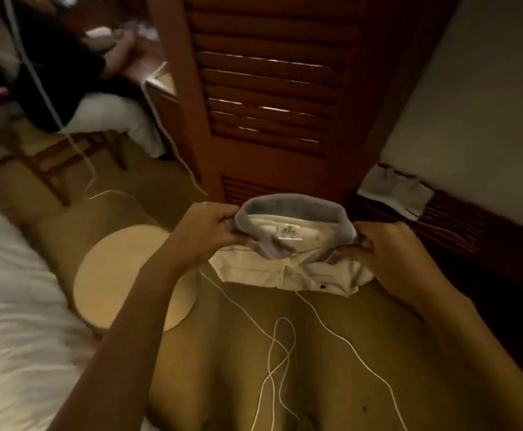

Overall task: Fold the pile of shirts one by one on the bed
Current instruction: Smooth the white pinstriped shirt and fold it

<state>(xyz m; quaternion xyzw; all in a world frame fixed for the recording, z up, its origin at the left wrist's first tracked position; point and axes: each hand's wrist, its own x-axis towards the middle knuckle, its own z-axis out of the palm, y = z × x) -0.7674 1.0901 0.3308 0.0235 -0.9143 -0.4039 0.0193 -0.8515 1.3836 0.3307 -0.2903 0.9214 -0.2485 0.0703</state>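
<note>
Bedding, white and rumpled, fills the lower left. A louvred wooden door stands ahead. A pale round tabletop sits between the two, and a thin white cable loops over the tan surface below.

The polo shirt, white with a grey collar, is not on the bed. It is held in the air in front of the door, as a compact folded packet. The left hand pinches the collar's left end, fingers curled over the cloth. The right hand grips the right end likewise, thumb on the near side.

The collar faces up and away, label showing, while the placket and a dark button lie on the near face. The long axis runs side to side, hand to hand.

It looks like a light, soft knit, neither slippery nor fragile, but the folds would likely spill if one end were let go. Holding both shoulders beside the collar, or a flat palm beneath, should keep it together.
</note>
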